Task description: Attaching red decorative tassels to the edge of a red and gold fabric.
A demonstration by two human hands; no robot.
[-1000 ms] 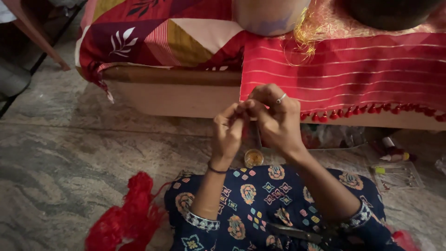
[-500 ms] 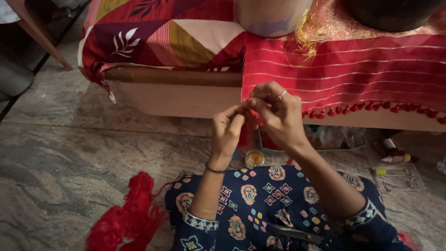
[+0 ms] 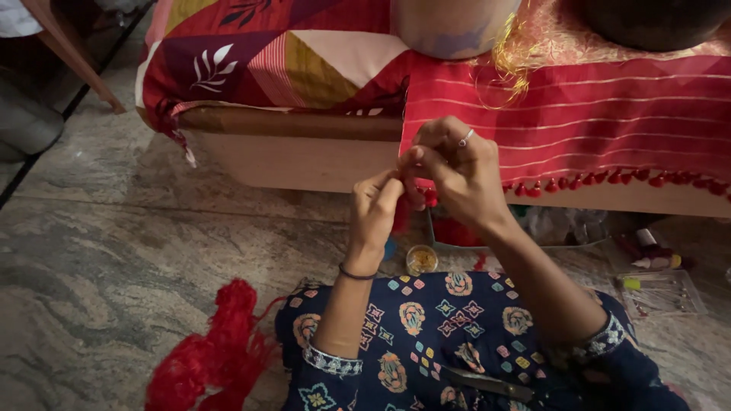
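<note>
both hands have drifted slightly apart since earlier; left hand (image 3: pixel 375 209) pinches its fingertips together on a small red tassel (image 3: pixel 429 196), which lies just right of them. right hand (image 3: pixel 455 169), fingers closed on it from above, is nearer the red striped cloth (image 3: pixel 609 122) behind

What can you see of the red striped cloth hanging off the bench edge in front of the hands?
The red cloth is draped over the bench edge and hangs down its front. It looks like thin woven fabric with fine pale stripes running across it. A row of small red tassels lines its lower hem. Loose golden thread lies on its top. The right hand is in front of the hem, at the tassels.
</note>
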